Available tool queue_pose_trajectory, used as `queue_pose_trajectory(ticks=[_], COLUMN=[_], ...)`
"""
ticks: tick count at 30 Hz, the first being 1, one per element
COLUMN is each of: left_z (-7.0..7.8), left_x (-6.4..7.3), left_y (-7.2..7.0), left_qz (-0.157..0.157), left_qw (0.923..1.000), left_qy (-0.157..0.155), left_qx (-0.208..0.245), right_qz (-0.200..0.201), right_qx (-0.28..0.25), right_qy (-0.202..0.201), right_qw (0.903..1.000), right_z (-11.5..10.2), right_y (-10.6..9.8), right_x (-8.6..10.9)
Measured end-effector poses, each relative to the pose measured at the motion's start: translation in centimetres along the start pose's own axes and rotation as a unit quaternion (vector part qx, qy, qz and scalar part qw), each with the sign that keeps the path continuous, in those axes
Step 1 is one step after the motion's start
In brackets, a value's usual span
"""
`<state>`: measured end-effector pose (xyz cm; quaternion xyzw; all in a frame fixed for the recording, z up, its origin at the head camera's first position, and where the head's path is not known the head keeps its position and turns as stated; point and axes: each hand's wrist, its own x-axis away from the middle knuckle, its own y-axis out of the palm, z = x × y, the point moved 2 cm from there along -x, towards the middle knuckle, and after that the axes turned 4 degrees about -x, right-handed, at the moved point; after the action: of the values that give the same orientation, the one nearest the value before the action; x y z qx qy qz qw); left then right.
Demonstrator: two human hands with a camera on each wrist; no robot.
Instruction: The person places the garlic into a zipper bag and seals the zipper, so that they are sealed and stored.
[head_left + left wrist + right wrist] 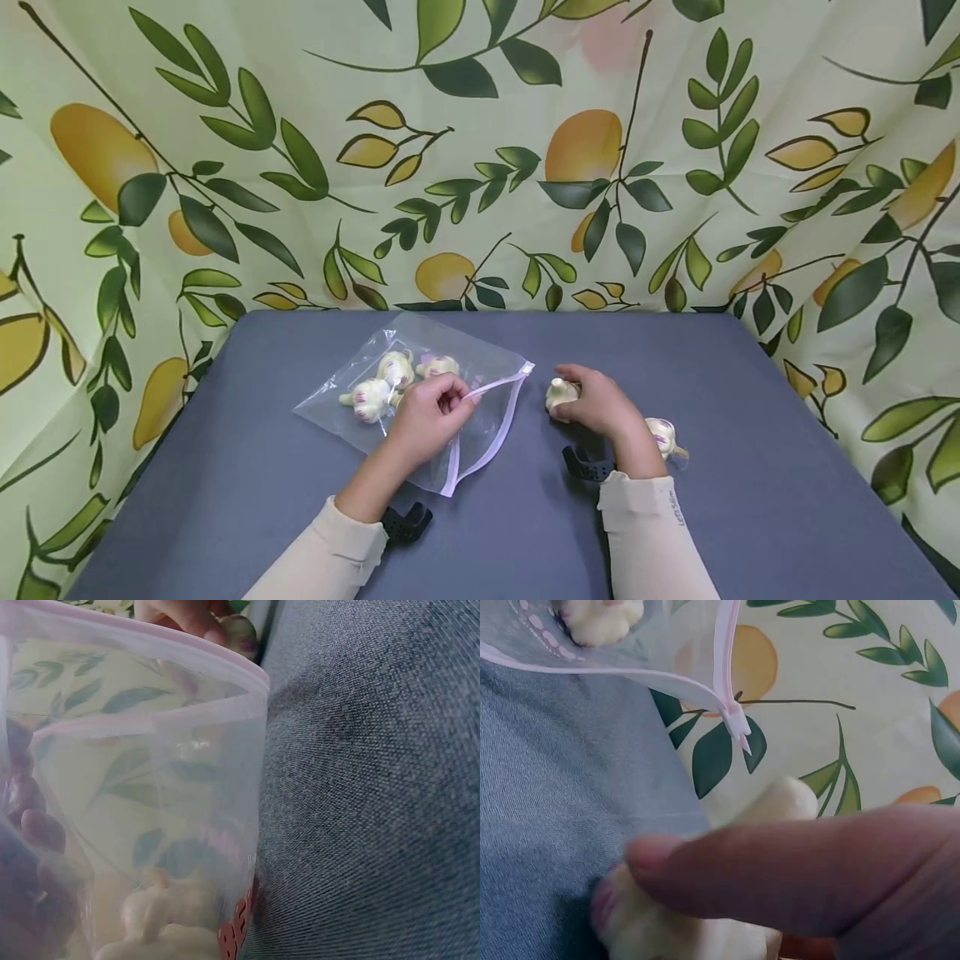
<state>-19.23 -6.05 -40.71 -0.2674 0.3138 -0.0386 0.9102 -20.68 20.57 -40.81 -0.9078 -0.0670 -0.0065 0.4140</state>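
A clear zip bag point(480, 437) with a pale pink zip edge lies on the table, several garlic bulbs point(371, 400) inside it. My left hand point(427, 412) pinches the bag's upper layer near the zip, and the mouth gapes in the left wrist view. To the right of the bag, my right hand point(606, 410) grips a garlic bulb point(561, 395) between thumb and fingers. Seen from the right wrist, the thumb point(750, 874) crosses over this bulb point(667, 930), hiding part of it. Beside the right wrist lies another garlic bulb point(662, 435), partly covered by the forearm.
The table point(750, 500) has a grey-blue cloth cover. Behind it and at both sides hangs a curtain point(495, 208) printed with fruit and leaves. Each wrist wears a black band, the left one point(407, 523) and the right one point(587, 465).
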Motion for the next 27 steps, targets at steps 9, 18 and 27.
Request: queue_pose_trajectory(ticks=[9,18,27], left_z=[-0.6,-0.6,-0.6], left_x=[-0.7,-0.9,-0.6], left_y=[-0.4,-0.4,-0.3], left_qz=[-0.013,-0.010,-0.009], left_qw=[0.9999,0.9999,0.9999], left_qy=[0.005,0.013,0.014], left_qx=[-0.009,-0.005,-0.004], right_qz=[-0.031,-0.071,-0.079], right_qx=[0.014,0.016,0.006], right_qy=[-0.016,-0.048,-0.066], right_qw=[0.9993,0.9962,0.9946], right_z=[-0.6,-0.5,-0.6], right_y=[0.6,0.5,1.1], right_x=[-1.1,-1.3,-1.1])
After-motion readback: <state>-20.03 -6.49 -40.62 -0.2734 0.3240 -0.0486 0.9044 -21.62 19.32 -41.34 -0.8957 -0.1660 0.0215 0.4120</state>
